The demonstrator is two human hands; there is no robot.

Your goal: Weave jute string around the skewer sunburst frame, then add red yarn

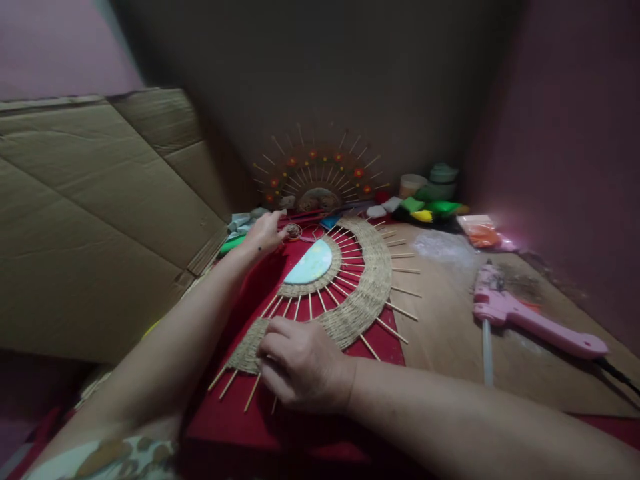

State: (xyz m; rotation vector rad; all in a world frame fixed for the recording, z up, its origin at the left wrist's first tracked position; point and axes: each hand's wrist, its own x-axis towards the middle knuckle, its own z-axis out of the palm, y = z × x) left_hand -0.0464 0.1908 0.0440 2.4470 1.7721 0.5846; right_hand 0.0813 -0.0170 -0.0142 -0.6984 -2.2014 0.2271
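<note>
On red board (385, 337): right hand (303, 363) curled, fingertips pressing woven fan (350, 293), covering its near end. Left hand (265, 233) reaching far edge; finger state unclear, blurred.

The scene was dimly lit, with a reddish-magenta cast over the walls and the strongest light falling on the wooden board (450, 313) at centre right, where a pale glare patch showed near the orange packet (483, 233). The frame corners fell into deep shadow, and wide-angle distortion bent the cardboard (90, 220) at the left edge and stretched both forearms at the bottom. Detail was soft throughout, with the far clutter against the back wall smeared and the left hand (265, 233) slightly blurred.
</note>
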